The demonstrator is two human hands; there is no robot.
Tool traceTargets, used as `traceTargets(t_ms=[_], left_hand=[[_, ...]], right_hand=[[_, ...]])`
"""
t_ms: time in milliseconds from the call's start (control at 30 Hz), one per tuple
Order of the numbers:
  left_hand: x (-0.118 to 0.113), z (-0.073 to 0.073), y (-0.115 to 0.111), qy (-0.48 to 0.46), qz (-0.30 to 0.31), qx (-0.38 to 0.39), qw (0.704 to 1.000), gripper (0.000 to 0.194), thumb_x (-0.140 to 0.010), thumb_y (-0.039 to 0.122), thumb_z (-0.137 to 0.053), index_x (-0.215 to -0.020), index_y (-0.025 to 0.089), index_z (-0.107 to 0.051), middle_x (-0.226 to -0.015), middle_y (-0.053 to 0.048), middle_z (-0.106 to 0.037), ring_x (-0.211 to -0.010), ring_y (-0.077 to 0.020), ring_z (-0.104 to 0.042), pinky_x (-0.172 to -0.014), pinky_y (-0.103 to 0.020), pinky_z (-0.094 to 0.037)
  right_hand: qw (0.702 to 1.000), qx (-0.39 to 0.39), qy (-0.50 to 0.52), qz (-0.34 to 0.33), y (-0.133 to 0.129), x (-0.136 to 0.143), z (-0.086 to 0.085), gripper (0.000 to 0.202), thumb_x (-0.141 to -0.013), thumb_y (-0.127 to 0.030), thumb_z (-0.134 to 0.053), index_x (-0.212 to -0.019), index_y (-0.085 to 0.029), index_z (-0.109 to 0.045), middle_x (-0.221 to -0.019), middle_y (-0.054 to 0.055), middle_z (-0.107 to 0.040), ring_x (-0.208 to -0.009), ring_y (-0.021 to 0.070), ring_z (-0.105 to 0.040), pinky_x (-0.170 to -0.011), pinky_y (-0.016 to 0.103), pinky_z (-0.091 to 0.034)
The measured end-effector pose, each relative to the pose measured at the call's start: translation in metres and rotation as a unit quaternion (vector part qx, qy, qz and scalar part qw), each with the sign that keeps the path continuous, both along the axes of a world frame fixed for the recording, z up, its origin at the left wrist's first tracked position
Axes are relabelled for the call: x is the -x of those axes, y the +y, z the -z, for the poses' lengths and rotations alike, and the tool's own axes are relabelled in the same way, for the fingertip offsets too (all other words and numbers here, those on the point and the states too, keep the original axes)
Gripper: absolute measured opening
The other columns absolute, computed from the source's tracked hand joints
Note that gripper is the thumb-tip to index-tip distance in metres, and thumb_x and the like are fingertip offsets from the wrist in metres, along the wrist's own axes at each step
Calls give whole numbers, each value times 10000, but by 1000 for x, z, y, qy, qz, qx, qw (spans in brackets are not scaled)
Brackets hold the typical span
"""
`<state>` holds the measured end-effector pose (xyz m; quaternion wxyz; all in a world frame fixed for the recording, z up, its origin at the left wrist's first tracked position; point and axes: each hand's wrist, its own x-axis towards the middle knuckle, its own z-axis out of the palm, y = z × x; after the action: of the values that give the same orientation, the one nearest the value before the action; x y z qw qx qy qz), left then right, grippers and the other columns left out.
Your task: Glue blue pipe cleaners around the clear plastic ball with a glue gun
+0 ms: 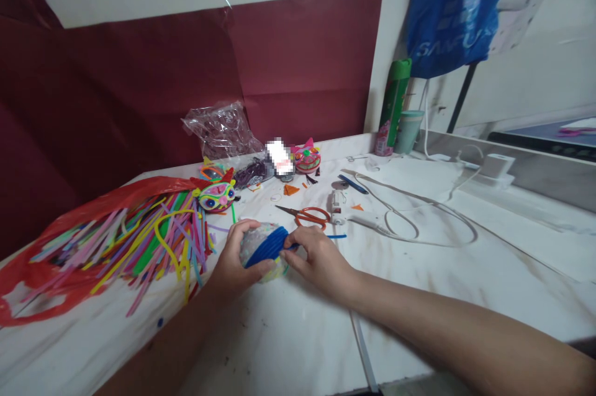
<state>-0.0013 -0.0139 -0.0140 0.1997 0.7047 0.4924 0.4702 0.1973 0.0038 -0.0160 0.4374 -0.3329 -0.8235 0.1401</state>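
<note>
My left hand (235, 259) is closed around a rounded craft piece (267, 250), its thumb across the near side and its fingers over the far edge. Rows of blue pipe cleaner cover the middle of this piece, and a pale, speckled surface shows beside them. At its right edge, my right hand (321, 253) pinches a blue pipe cleaner (339, 236), whose free end sticks out past the knuckles. Just beyond my hands lie orange-handled scissors (311, 217). A white tool with a cord, resembling a glue gun (339, 208), rests to their right.
Many coloured pipe cleaners (153, 234) spread over a red plastic bag (116, 188) at the left. Two decorated animal faces, one yellow-edged (218, 194) and one pink (307, 159), sit farther back. A blue cutter-like tool (352, 184), a green can (395, 98) and a cup (410, 132) stand or lie right.
</note>
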Motion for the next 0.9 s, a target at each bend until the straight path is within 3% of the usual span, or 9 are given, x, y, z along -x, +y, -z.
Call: traceTargets(t_ms=[200,333,633,900], left_hand=[[-4,1,-3,-25,-37,35,998,602,-624,340,-712,-1167,214,-485,-1151,-86,-545,-1047,-280,-543,-885,-404,-450],[0,1,-2,-33,-16,49,998,684,-611,345,-730,-1212,189,-442,-1142,-102,-543,-1039,-281,-552,-877,-403,-458],[6,5,4,-19,6,50,999,677,-637,379,-709,-1219,183,-424,-1242,-139,-485,-1148,-319,-494,-944,-444,-409],[8,11,8,-33,13,30,999,670,-624,400,-738,-1204,209,-463,-1223,-119,-516,-1111,-304,-524,-914,-415,-434]], right_hand=[[1000,3,9,-2,-2,0,0,140,-759,-99,-667,-811,-198,-583,-803,29,-677,-784,195,-620,-735,315,-438],[1000,20,17,1,0,-1,0,119,-768,-85,-648,-819,-177,-591,-818,52,-686,-771,199,-625,-719,316,-451],[1000,9,9,12,2,0,0,130,-769,-77,-671,-798,-183,-601,-793,35,-677,-764,185,-616,-720,301,-437],[1000,5,8,20,4,1,2,129,-774,-88,-666,-798,-191,-591,-782,27,-670,-733,179,-601,-712,307,-423]])
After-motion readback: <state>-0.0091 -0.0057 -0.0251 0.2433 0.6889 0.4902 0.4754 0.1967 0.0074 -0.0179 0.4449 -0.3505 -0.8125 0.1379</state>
